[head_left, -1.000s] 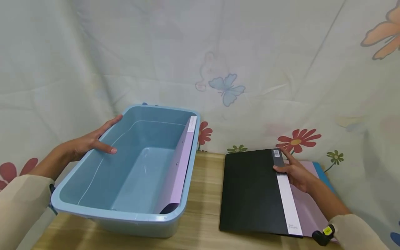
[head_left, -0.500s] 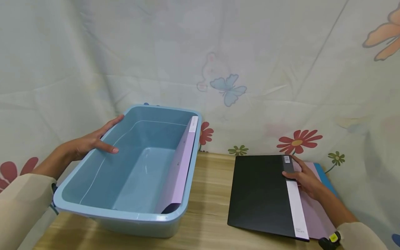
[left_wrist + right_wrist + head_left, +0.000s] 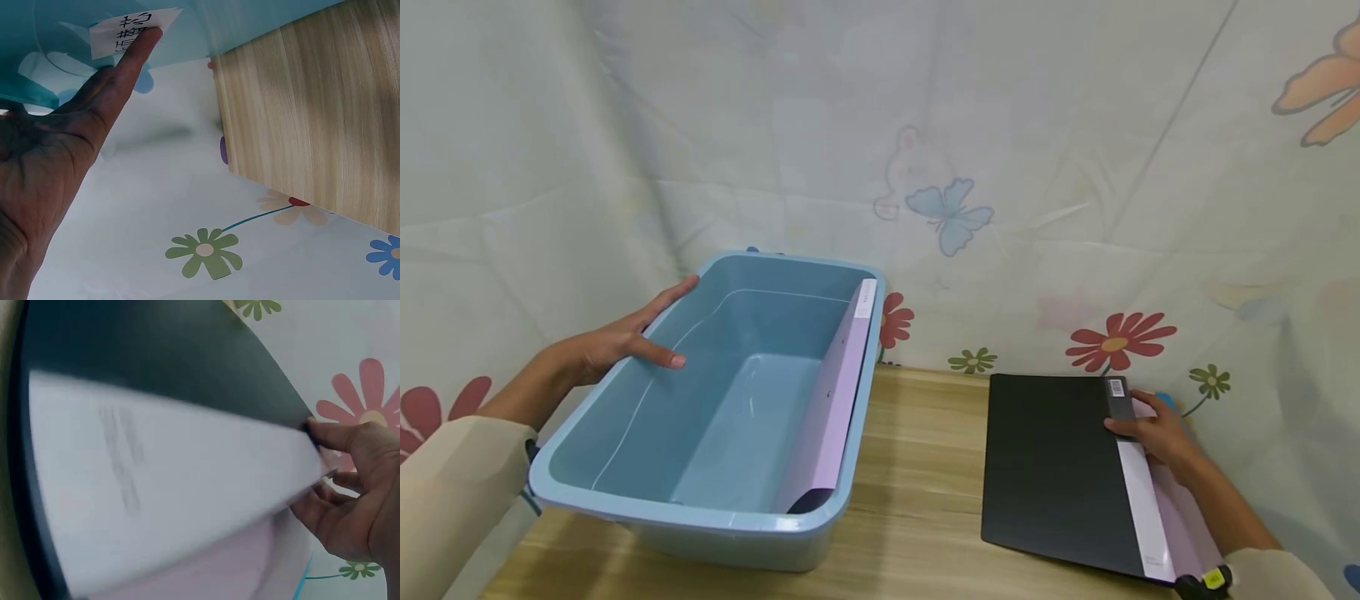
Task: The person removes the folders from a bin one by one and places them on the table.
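A light blue plastic basin [image 3: 752,417] stands tilted on the left of the table. My left hand [image 3: 617,343] grips its left rim, thumb inside, fingers along the outer wall, where the left wrist view shows a white label [image 3: 128,32]. A purple folder [image 3: 831,392] stands on edge inside the basin, against its right wall. My right hand [image 3: 1161,429] pinches a black folder [image 3: 1060,467] by its spine, thumb on top and fingers beneath. The folder's white spine strip [image 3: 169,481] fills much of the right wrist view. Another purple folder [image 3: 1180,508] lies partly hidden under it.
The wood-grain table [image 3: 917,467] shows between the basin and the black folder. A bit of something blue [image 3: 1167,400] peeks out behind my right hand. A pale curtain [image 3: 775,125] with printed flowers and butterflies hangs behind the table.
My right hand has moved to the right with the black folder, which now covers more of the purple and blue items there. The left hand and basin stay nearly in place.
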